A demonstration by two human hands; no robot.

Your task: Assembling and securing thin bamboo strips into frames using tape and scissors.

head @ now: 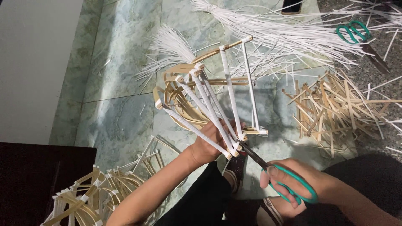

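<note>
My left hand [209,144] grips the near end of a frame [201,90] built from bent bamboo strips with several straight ribs wrapped in white tape. My right hand [293,184] holds a pair of green-handled scissors [276,175], fingers through the loops. The blades point up and left, and their tip meets the wrapped rib ends at the frame's lower corner, right beside my left fingers.
A bundle of thin white strips [268,29] fans across the green stone floor. Cut bamboo offcuts [335,109] pile up at right. A second pair of green scissors [356,33] lies top right. More finished frames [96,192] sit bottom left beside a dark surface [33,175].
</note>
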